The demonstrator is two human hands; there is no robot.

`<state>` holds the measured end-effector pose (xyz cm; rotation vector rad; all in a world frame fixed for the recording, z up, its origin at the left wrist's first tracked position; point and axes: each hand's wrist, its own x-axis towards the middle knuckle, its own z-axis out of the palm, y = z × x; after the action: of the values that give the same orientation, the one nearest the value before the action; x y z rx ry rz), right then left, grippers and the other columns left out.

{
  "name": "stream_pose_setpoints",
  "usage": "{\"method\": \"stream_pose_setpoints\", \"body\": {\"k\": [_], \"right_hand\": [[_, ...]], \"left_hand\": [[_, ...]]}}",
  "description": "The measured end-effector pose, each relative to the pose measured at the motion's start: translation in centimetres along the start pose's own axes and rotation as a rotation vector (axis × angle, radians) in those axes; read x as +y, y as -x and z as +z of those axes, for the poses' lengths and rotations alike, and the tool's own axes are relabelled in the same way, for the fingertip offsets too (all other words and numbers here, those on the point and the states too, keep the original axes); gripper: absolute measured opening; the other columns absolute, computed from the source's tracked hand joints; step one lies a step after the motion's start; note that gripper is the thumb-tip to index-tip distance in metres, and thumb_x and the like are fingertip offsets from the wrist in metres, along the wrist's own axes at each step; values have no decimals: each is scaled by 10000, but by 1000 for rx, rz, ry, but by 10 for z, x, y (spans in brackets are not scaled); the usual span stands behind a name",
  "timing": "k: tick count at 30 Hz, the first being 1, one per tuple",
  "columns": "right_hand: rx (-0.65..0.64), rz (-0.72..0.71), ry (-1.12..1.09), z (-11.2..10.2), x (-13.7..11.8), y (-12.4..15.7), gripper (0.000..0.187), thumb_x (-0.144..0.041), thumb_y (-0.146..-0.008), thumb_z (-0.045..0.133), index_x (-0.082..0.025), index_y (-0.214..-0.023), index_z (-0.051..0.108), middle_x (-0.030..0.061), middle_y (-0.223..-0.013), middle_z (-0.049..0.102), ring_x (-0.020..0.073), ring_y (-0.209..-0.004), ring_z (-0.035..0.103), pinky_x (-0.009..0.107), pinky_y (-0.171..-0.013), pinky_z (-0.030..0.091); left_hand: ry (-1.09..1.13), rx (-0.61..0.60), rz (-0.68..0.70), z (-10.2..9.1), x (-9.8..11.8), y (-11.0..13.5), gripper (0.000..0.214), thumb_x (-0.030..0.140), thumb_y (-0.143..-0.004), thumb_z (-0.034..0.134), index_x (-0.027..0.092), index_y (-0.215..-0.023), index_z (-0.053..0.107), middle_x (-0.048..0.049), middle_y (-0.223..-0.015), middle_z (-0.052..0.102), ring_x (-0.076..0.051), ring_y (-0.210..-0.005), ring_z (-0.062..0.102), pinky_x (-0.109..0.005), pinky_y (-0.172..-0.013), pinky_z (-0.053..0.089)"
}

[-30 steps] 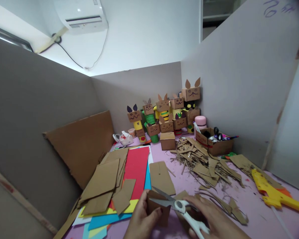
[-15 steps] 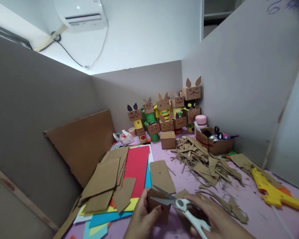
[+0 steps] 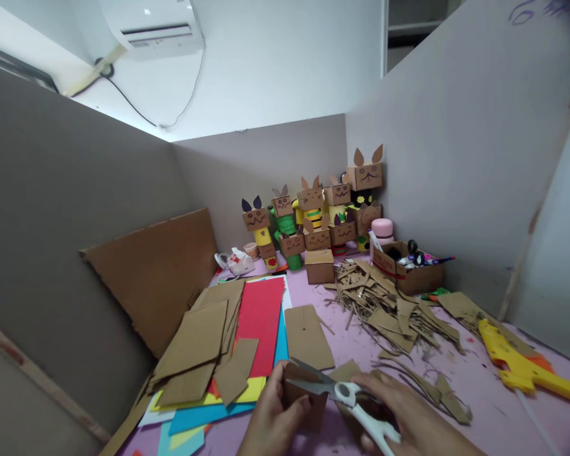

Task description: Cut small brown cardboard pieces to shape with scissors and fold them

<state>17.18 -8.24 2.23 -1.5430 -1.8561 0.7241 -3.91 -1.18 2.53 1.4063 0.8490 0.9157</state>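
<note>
My left hand (image 3: 280,411) grips a small piece of brown cardboard (image 3: 313,415), its thumb across the near face and its fingers behind. A pair of white-handled scissors (image 3: 346,394) is in my right hand (image 3: 403,411), with fingers wrapped around the handles. The scissor blades are parted and point left, overlapping the top of the held cardboard; whether they touch it I cannot tell. Another piece of cardboard (image 3: 349,408) lies on the table beneath the scissors, partly covered by my right hand. Just beyond my hands rests a flat cardboard piece (image 3: 308,335) with a slit.
On the left are stacked cardboard sheets (image 3: 194,342) and red paper (image 3: 261,316). Cardboard scraps (image 3: 375,304) are heaped at right, before a box of pens (image 3: 418,275). A yellow glue gun (image 3: 517,367) lies far right. Several cardboard animal figures (image 3: 313,199) stand behind.
The scissor blades look slightly closer together than before. Both hands stay in nearly the same place, and the camera view has shifted very little.
</note>
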Motion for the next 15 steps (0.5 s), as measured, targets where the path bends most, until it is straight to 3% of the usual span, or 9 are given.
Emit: {"method": "stream_pose_setpoints", "body": {"k": [5,9,15], "right_hand": [[35,-12,-44,0,-1,0,424,-227,-593,660,-264,-1015,643,30,-856,679,220,-749,594,303,-676,443],[51,-24,-54,-1,-3,1,347,-238,-610,664,-269,-956,657,2,-803,685,195,-715,584,273,-639,426],[37,-56,-81,-4,-9,1,179,-200,-626,650,-230,-801,669,-35,-663,655,142,-605,525,230,-547,373]], "left_hand": [[18,-68,7,-2,0,-1,276,288,-705,691,174,-933,587,-34,-820,636,-180,-754,546,-264,-705,410],[26,-57,19,-1,1,1,234,252,-709,672,173,-911,583,-27,-808,629,-180,-760,535,-260,-696,406],[47,-119,40,-5,-1,0,260,210,-707,664,179,-947,566,-23,-832,614,-181,-794,525,-258,-703,396]]}}
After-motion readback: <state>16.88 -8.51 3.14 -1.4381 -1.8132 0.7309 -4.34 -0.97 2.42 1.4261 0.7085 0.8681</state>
